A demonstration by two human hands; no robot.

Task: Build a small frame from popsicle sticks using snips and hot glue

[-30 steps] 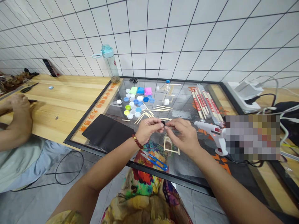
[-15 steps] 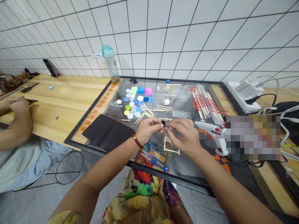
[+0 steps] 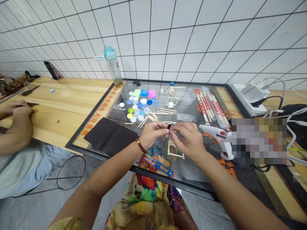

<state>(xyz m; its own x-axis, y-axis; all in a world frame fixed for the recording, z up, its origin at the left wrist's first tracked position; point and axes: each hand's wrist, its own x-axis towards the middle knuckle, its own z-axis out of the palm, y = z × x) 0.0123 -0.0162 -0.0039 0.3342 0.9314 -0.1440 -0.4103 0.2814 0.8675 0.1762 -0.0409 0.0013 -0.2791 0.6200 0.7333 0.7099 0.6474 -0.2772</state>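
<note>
Orange printed characters run along the left border of the glass-topped bench (image 3: 192,172), too small for me to read; the wrapped chopsticks (image 3: 211,107) at the far right have red print on their sleeves, also unreadable.

Both forearms come in from the near edge and meet over the middle of the glass. The left hand (image 3: 152,134), with a brown bead bracelet (image 3: 141,145) on the wrist, and the right hand (image 3: 189,139) each pinch one end of a small black piece (image 3: 169,126) between thumb and fingers, held just above the bench.

Right below the hands sits a little wooden stick frame (image 3: 176,150), with blue-handled snips (image 3: 159,164) near the front edge. A white glue gun (image 3: 219,137) lies just right of the right hand, a black sheet (image 3: 110,135) to the left. Coloured bottle caps (image 3: 140,107) and loose wooden sticks (image 3: 155,115) fill the far side. Another person's hand (image 3: 20,116) rests on the wooden top far left.
</note>
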